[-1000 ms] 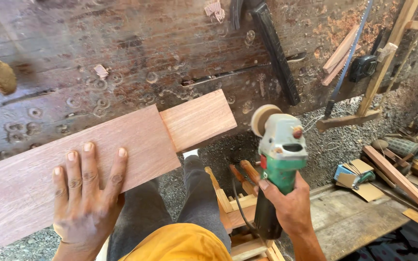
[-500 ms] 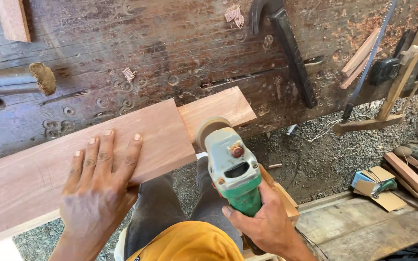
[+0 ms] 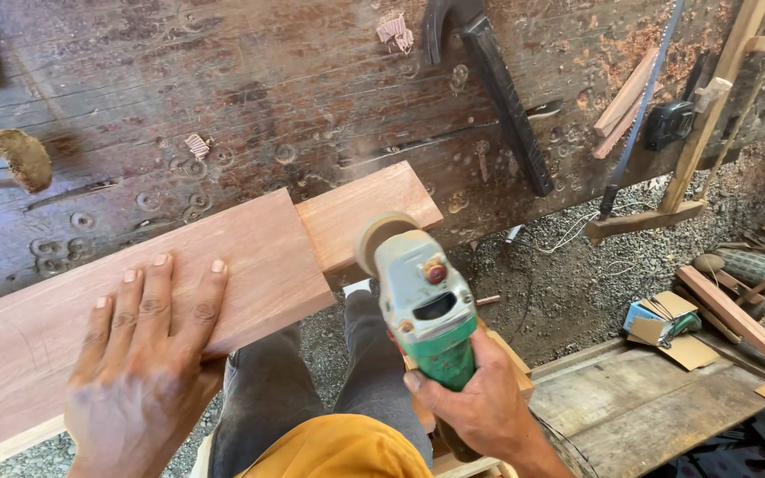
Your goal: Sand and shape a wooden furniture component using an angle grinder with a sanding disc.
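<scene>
On the old workbench (image 3: 223,80) lay a smooth reddish board (image 3: 250,257) — the left hand (image 3: 139,372) pressed it, fingers spread. The right hand (image 3: 480,403) gripped a green grinder (image 3: 422,305), its disc now touching the board's narrow end — closer than before.

a smooth, matt reddish wood board (image 3: 135,301) is seen; the grinder (image 3: 422,305) is cased in dusty plastic (green and grey); the bench (image 3: 223,80) is rough, weathered wood.
</scene>
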